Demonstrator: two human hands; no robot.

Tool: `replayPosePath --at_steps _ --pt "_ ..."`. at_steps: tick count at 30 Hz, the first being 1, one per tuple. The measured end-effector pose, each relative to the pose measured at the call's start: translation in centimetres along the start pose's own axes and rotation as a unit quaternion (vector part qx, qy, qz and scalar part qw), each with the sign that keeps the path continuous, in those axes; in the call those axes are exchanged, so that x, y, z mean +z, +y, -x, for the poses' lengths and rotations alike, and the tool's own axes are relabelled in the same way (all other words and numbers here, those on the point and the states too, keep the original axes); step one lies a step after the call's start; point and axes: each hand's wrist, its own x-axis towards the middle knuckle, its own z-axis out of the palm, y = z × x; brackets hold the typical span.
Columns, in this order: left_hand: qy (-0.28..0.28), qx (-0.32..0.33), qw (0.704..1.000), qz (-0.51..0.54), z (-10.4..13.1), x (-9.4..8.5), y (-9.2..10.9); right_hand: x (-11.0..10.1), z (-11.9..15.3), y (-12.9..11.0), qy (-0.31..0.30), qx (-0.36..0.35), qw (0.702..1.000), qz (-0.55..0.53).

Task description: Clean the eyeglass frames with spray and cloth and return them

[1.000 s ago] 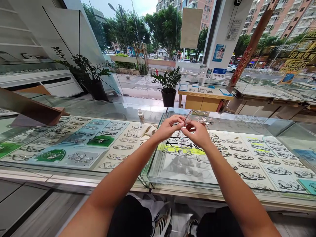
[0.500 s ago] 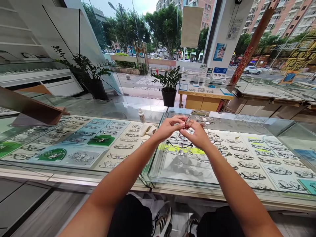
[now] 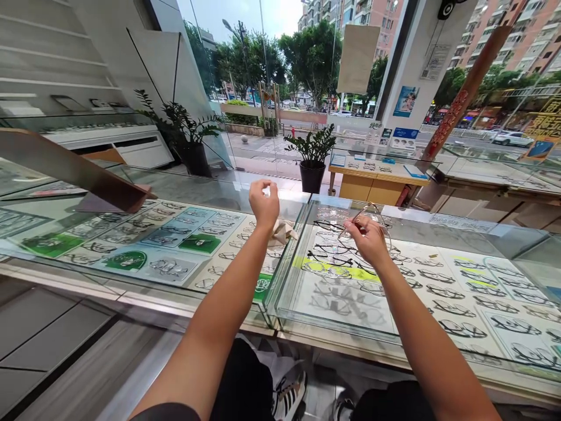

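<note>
My right hand (image 3: 368, 237) is closed on a pair of thin-framed eyeglasses (image 3: 388, 234), held above the right part of the glass counter (image 3: 289, 304). Its lenses and temples stick out around my fingers. My left hand (image 3: 264, 204) is raised over the back of the left part of the counter, fingers curled and thumb bent toward them. Whatever lies inside or behind that hand is hidden. Just below its wrist, a crumpled beige cloth (image 3: 283, 233) lies on the glass.
Rows of eyeglasses (image 3: 462, 328) fill the display under the glass. A brown slanted board (image 3: 109, 186) stands at the left. Beyond the counter are a potted plant (image 3: 312, 169) and a wooden table (image 3: 372, 184) with more frames.
My hands were together at the eyeglasses; my left hand has let go and moved left, covering where a small white spray bottle stood. My right hand keeps the eyeglasses. The view has shifted slightly.
</note>
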Motion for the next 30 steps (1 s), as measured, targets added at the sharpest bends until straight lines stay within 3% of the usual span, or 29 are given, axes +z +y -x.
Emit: replayPosePath --at_steps 8,19,24,27,30 --pt "-0.004 -0.125 0.988 -0.086 -0.5 0.7 -4.9 0.1 -0.2 0.9 -0.022 0.024 0.997 -0.068" --pt "-0.1 -0.238 0.963 -0.07 -0.5 1.1 -9.2 0.0 -0.2 1.0 -0.028 0.022 0.997 -0.069" --pt "-0.11 -0.246 0.963 -0.018 -0.3 0.9 -8.2 -0.2 -0.2 0.6 -0.049 0.027 0.997 -0.058" --pt "-0.123 -0.241 0.961 0.056 -0.4 1.3 -6.1 -0.3 -0.2 0.5 -0.051 0.025 0.997 -0.05" --pt "-0.18 -0.24 0.941 0.156 0.0 1.9 -3.2 -0.2 -0.1 0.4 -0.053 0.022 0.997 -0.05"
